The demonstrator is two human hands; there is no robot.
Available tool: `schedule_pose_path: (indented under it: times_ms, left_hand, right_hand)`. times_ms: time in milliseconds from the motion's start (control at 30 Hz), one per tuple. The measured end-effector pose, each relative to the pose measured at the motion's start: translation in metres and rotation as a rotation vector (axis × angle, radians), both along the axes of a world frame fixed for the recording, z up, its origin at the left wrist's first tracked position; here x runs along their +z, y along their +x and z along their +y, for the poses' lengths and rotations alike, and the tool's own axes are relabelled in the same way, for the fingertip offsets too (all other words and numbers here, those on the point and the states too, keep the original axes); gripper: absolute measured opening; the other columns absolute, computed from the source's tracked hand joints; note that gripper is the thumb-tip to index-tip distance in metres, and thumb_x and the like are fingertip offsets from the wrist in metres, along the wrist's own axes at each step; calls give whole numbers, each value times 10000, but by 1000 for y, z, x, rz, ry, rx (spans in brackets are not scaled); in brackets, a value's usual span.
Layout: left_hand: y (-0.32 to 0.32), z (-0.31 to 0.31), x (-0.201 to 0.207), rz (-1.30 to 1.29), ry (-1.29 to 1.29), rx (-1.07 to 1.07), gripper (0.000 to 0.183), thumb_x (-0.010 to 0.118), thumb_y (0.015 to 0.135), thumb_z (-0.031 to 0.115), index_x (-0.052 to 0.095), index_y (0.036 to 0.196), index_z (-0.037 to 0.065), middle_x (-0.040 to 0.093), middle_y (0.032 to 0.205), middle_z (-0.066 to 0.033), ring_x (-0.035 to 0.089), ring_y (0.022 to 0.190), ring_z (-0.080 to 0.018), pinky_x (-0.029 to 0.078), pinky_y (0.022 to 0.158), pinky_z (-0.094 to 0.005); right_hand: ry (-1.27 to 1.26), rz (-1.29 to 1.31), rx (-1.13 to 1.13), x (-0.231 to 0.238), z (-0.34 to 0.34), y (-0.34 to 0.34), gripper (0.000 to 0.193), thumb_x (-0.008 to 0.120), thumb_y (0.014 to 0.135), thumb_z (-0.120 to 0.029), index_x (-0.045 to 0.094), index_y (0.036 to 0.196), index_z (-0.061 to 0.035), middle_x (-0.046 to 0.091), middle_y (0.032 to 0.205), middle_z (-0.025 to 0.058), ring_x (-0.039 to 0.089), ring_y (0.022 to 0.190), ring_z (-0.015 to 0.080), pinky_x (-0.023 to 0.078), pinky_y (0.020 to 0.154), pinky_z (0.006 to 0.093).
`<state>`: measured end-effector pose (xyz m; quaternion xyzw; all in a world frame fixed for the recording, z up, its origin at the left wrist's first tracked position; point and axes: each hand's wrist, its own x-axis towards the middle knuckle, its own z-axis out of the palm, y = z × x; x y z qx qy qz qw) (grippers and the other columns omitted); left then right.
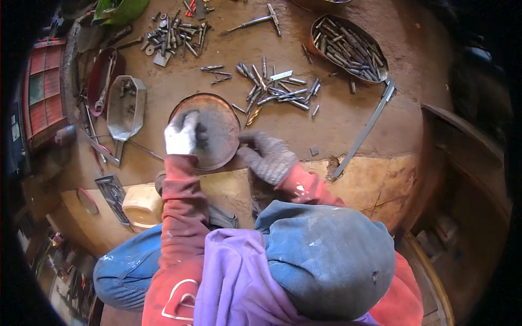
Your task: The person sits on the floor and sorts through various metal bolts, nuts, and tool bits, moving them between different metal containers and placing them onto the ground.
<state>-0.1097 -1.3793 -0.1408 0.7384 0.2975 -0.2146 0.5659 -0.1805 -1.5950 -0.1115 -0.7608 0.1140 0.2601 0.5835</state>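
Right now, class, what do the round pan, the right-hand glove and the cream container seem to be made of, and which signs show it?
Round pan: probably metal, dull and stained, with rusty-looking brown around its edge.
Right-hand glove: apparently knitted yarn, matt, judging by its speckled grey texture.
Cream container: likely plastic, smooth, judging by its rounded corners.

My right glove [270, 157] is matt, rough knitted cloth. The round pan [220, 138] is dull, stained metal; the drill bits [272, 99] glossy metal.
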Motion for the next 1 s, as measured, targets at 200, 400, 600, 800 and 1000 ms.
schedule_pose_path:
  times_ms: [200,400,600,800,1000]
  left_hand:
    - [-24,42,-20,-33,434,-491,260,562,885,187,662,1014,-15,680,922,-265,663,856,-401,511,776,-431]
    - [-4,35,10,24,328,-817,281,593,897,176,662,1077,-28,709,1001,-202,687,902,-266,520,814,-355]
    - [48,-55,11,-778,545,-802,204,642,846,144,680,1031,65,690,953,-156,659,890,-332,528,815,-401]
    - [85,-108,-40,-991,626,-1263,359,611,780,95,628,1137,133,629,1088,-152,602,991,-355,485,861,-482]
    - [94,-79,-20,-648,777,-1346,154,579,852,178,677,959,127,629,1035,-142,615,1004,-318,501,842,-458]
  right_hand:
    - [-54,-296,346,-18,54,38,367,590,898,-252,615,1197,-42,673,1098,211,657,1029,358,512,883,444]
    - [-265,-417,618,27,42,53,328,528,914,-248,636,1171,-75,654,1176,196,656,1049,345,517,895,467]
    - [-724,-746,252,-23,-54,38,362,605,772,-83,614,1133,-79,654,1035,171,635,964,366,524,831,442]
    - [-989,-552,424,-42,-91,45,276,590,800,-79,627,1073,-96,659,957,158,637,862,368,512,744,468]
    - [-870,-516,254,-23,-108,32,160,634,825,-103,679,977,-86,664,893,169,637,823,370,516,702,450]
